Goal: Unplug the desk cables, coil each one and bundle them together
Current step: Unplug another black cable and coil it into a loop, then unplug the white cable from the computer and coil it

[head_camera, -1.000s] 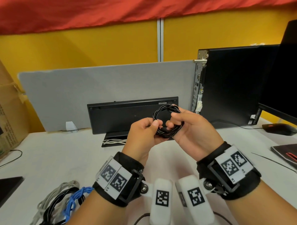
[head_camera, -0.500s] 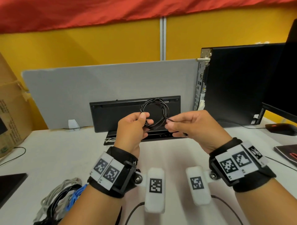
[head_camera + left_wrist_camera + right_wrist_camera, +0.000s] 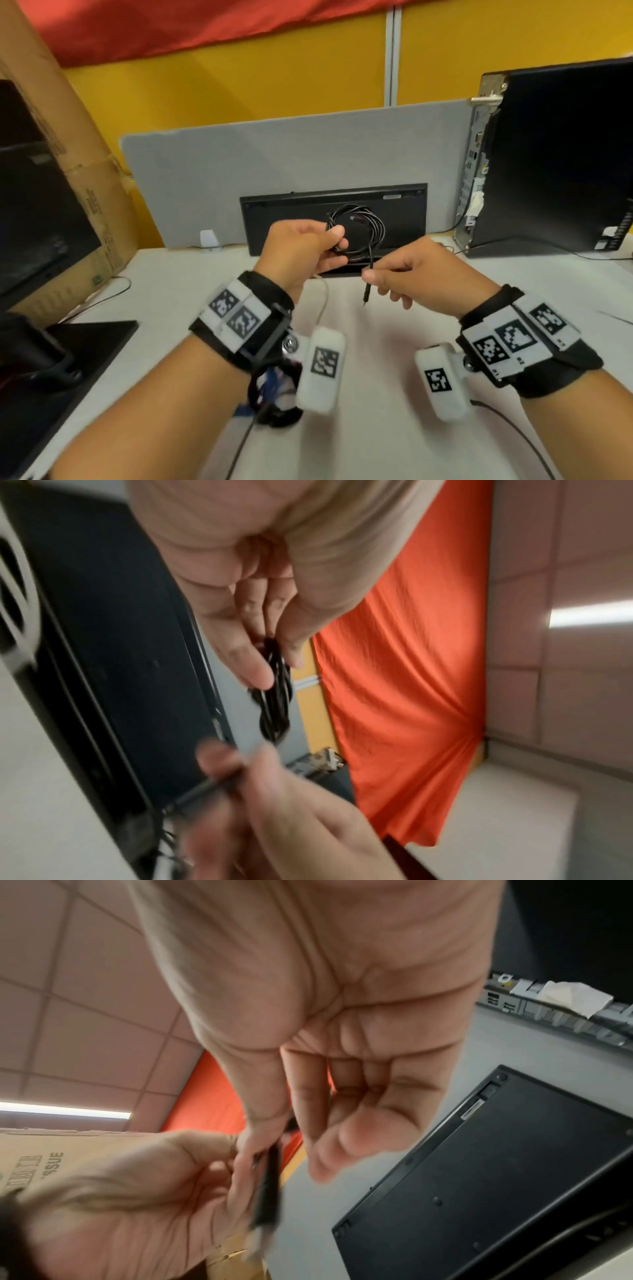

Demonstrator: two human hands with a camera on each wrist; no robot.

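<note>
My left hand (image 3: 334,246) pinches a thin black cable wound into a small coil (image 3: 358,229), held up in front of the keyboard. In the left wrist view the coil (image 3: 274,696) hangs edge-on between thumb and fingers. My right hand (image 3: 371,274) pinches the coil's free end between thumb and forefinger just below and right of it. The black plug (image 3: 367,295) points down toward the desk. The right wrist view shows that blurred end (image 3: 270,1180) at my fingertips, with the left hand close beside it.
A black keyboard (image 3: 274,219) leans upright against the grey divider (image 3: 274,150). A PC tower (image 3: 555,164) stands at the right and a cardboard box (image 3: 58,164) at the left. Coiled cables (image 3: 270,390) lie under my left wrist, and a white cable (image 3: 323,294) runs across the desk.
The hands have moved apart. My right hand has pulled the free end down and to the right out of the coil, so the plug now hangs below its fingers.
</note>
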